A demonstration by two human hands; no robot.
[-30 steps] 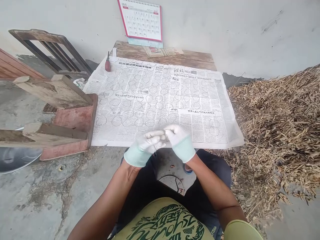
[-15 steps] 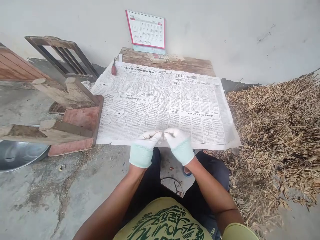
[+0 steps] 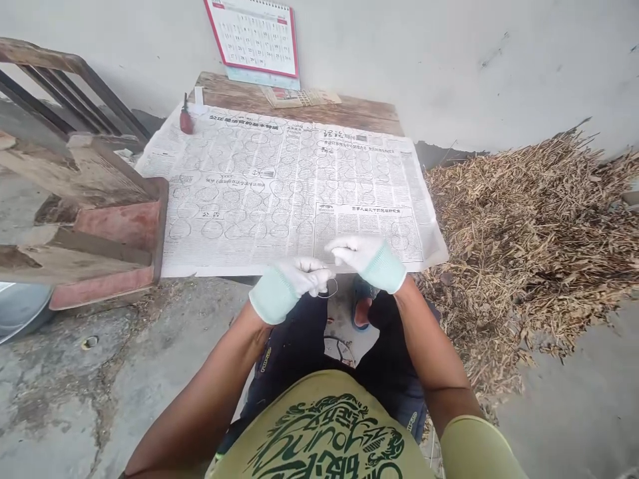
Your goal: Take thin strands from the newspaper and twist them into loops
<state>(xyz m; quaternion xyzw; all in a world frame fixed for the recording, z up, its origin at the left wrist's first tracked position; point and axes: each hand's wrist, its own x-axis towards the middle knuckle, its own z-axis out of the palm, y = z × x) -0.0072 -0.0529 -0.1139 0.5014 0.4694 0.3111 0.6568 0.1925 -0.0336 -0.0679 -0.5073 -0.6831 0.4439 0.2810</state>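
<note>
My gloved left hand (image 3: 302,276) is just off the front edge of the newspaper (image 3: 239,249), its fingertips pinched on a thin wire loop (image 3: 336,287) that hangs over my legs. To its right and slightly higher, my gloved right hand (image 3: 357,253) hovers over the paper's front edge. Thumb and fingers are pressed together there, and whatever they hold, if anything, is too small to see. Many thin round outlines cover the newspaper; whether they are loose rings or drawn lines I cannot tell. A red-handled screwdriver (image 3: 186,120) stands at the paper's far left corner.
Behind the newspaper, a desk calendar (image 3: 257,40) and a folded paper (image 3: 299,98) rest on the wooden table (image 3: 369,116). An upturned wooden stool (image 3: 114,233) and a chair (image 3: 64,86) are left, near a metal basin (image 3: 22,313). Dry straw (image 3: 539,253) is heaped right.
My hands were together at the fingertips and have drawn apart. The left is now lower with the wire loop showing; the right is turned more sideways. The view has shifted right and down.
</note>
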